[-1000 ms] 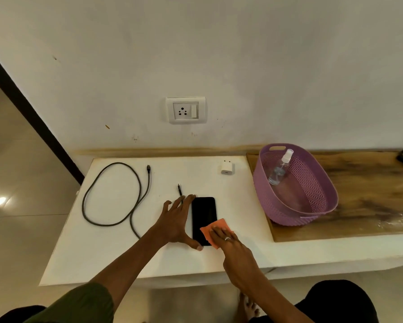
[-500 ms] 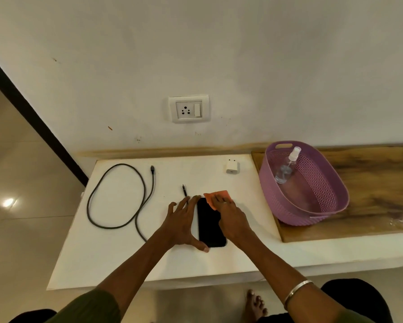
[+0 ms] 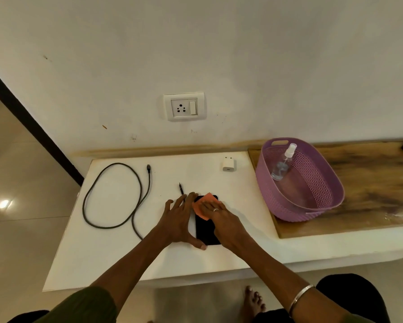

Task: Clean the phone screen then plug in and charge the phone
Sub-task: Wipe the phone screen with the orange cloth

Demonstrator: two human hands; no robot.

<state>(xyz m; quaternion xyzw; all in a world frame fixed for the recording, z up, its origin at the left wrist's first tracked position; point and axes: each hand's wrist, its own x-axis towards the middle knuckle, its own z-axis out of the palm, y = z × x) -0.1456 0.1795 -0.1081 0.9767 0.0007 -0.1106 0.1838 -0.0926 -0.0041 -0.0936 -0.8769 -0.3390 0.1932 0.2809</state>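
- Fingers (image 3: 202,207) of my right hand (image 3: 221,220) lie flat and close together, pressing an orange cloth (image 3: 204,205) onto the upper part of the phone (image 3: 206,229), just below frame centre.
- Left hand (image 3: 179,220) is spread wide on the white tabletop (image 3: 116,252), fingers splayed along the phone's left edge and thumb at its lower corner; it grips nothing and appears to brace the phone.
- Phone lies flat, screen up, lengthwise toward the wall; its lower half is uncovered and dark.
- Step in hand, by my judgement: wiping the screen. Charging has not begun.
- Black cable (image 3: 116,194) lies looped at centre left, one plug end near the top of the loop, the other end near my left hand. It touches neither phone nor adapter.
- White adapter (image 3: 228,163) sits apart, right of centre near the wall; the wall socket (image 3: 184,107) above it is unoccupied.
- Next move, as I judge it, calls for putting the cloth aside, then joining cable, adapter, socket and phone.
- Purple basket (image 3: 312,206) on the wooden board (image 3: 370,183) at right holds a clear spray bottle (image 3: 283,165).
- Room: a plain white wall with small marks, and a glossy tiled floor at left.
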